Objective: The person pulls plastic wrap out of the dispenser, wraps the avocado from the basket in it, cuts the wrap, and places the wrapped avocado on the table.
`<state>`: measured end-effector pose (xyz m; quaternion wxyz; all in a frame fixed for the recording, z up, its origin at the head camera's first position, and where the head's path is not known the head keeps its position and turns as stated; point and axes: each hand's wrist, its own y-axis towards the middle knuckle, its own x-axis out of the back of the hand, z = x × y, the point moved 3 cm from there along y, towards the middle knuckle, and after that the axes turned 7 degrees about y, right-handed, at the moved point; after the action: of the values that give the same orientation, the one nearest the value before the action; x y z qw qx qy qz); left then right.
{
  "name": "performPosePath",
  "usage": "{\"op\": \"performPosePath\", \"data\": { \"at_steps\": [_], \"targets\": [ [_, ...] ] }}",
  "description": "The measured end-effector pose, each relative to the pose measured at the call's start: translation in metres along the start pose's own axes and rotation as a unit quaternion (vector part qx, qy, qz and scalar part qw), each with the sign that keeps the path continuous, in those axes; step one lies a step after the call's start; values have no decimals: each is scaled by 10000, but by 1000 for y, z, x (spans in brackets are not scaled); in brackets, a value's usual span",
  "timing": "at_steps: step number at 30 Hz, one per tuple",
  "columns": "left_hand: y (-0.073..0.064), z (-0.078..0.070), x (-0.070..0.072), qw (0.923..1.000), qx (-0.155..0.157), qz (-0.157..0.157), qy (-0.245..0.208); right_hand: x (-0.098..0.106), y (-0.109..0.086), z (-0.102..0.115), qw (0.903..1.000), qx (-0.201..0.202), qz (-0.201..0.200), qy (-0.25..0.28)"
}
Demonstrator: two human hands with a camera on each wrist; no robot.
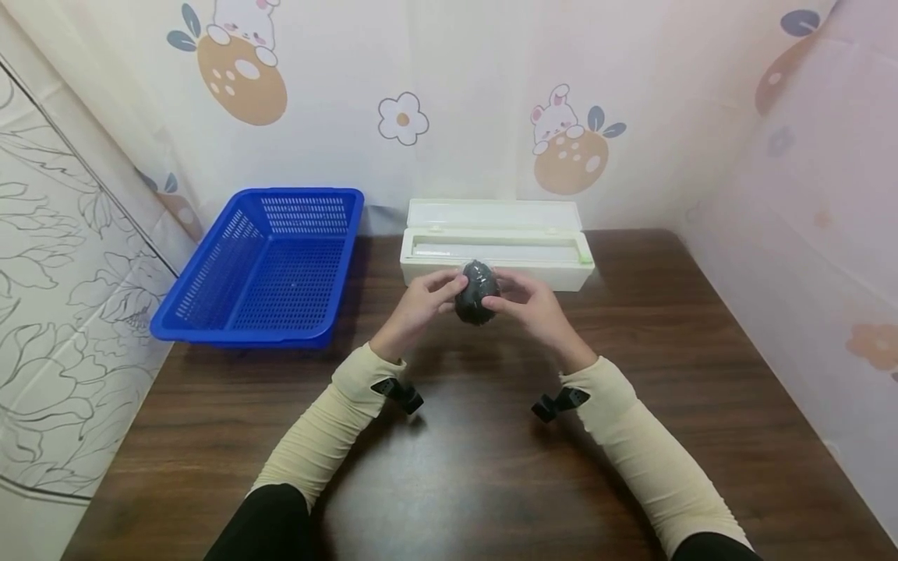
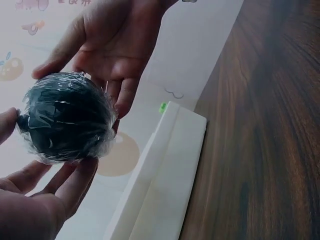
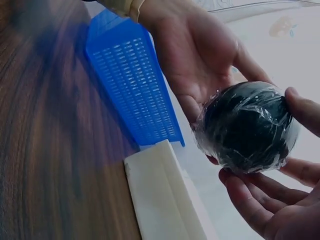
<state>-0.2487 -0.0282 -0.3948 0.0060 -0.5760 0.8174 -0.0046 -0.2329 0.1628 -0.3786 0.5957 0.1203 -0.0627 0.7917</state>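
Observation:
Between both hands, raised above the table, is a dark, egg-shaped object wrapped in clear plastic film [image 1: 478, 293]. My left hand [image 1: 423, 302] grips it from the left, thumb on the near side. From the right, my right hand [image 1: 531, 305] holds it with thumb and fingers. In the left wrist view the film on the wrapped object [image 2: 67, 119] looks creased and shiny, bunched at one side. The right wrist view shows the same wrapped object [image 3: 247, 127] with fingertips beneath it. What lies inside the film cannot be told exactly.
Behind the hands, a white cling film dispenser [image 1: 498, 274] stands with its lid raised, a roll inside and a green piece at its right end. A blue plastic basket [image 1: 242, 336] sits at the left of the brown wooden table [image 1: 449, 483]. Patterned curtains [image 1: 477, 101] hang behind.

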Motion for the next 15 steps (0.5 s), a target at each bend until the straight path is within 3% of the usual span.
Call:
{"op": "performPosePath", "data": {
  "at_steps": [6, 15],
  "targets": [
    [-1, 0, 1, 10000, 15, 33, 74, 0, 2, -3, 9999, 44, -88, 48],
    [-1, 3, 5, 9996, -257, -62, 115, -2, 5, -6, 9997, 2, -228, -121]
  ]
}}
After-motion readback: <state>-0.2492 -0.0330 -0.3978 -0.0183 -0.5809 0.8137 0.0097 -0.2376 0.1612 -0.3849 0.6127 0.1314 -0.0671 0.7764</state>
